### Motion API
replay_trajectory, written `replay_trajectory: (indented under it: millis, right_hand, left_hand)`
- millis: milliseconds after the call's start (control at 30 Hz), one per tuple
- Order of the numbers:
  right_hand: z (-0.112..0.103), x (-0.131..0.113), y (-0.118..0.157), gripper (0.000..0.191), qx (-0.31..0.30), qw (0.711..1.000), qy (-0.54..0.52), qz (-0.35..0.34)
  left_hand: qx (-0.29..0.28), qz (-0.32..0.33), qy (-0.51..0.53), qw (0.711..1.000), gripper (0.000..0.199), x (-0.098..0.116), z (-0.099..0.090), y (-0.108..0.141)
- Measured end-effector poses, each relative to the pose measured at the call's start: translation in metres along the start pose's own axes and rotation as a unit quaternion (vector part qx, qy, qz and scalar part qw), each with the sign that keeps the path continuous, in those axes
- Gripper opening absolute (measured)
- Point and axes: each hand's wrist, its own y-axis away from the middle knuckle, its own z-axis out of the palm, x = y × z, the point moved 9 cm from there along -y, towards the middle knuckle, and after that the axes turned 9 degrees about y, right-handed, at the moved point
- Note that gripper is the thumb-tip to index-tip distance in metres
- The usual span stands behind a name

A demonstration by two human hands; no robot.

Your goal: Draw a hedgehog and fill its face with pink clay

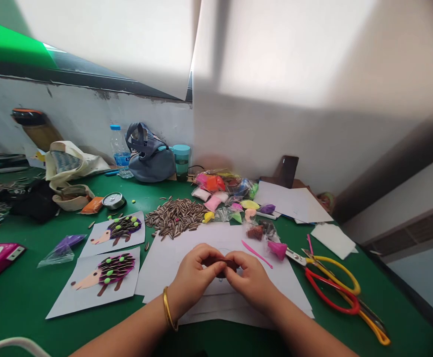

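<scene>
A flattened piece of dark brown modelling clay (222,267) is pinched between the thumbs and fingers of both hands. My left hand (196,271), with a gold bangle at the wrist, grips its left end. My right hand (251,280) grips the other end. Below the hands lie several sheets of white paper (190,302), the top one with a faint drawing partly hidden by my fingers. A pink plastic modelling tool (257,254) rests on the paper to the right. Sunflower seeds (175,217) are heaped at the paper's far edge.
Two hedgehog pictures (107,280) lie at left. Red and yellow scissors (331,280), with pink clay (277,249) by their tips, sit at right. Bagged coloured clay (212,183), a blue bag (151,161), a cup (182,161) and a phone (288,171) stand towards the wall.
</scene>
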Motion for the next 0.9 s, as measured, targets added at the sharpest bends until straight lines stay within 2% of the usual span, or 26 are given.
replay_trajectory:
  millis: [100,267,333,433,533,733,900]
  right_hand:
    - [0.0,-0.002,0.0,0.011,0.003,1.0,0.003,-0.006]
    - [-0.001,-0.004,-0.001,0.013,0.002,1.0,0.009,-0.016]
    - [-0.001,-0.005,-0.001,0.014,0.001,0.999,0.031,-0.02]
    - [0.001,-0.007,0.0,0.014,-0.003,0.998,0.049,-0.031]
    - [0.002,-0.009,0.0,0.014,-0.007,0.998,0.041,-0.039]
    - [0.003,-0.009,0.001,0.015,-0.016,0.998,0.035,-0.042]
    - [0.002,-0.008,0.001,0.014,-0.014,0.998,0.041,-0.038]
  left_hand:
    - [-0.001,0.005,-0.021,1.0,0.013,0.003,0.001,0.0]
    - [0.007,0.005,0.007,1.0,0.014,0.004,0.0,0.0]
    - [0.004,0.023,-0.005,1.0,0.018,0.007,0.0,0.0]
    - [-0.006,0.037,-0.043,0.998,0.011,0.009,0.002,0.0]
    - [-0.001,0.02,-0.043,0.999,0.016,0.006,0.0,0.0]
    - [-0.006,-0.025,0.026,0.999,0.032,-0.002,0.001,0.0]
    - [-0.011,-0.042,0.024,0.999,0.025,-0.004,0.004,0.0]
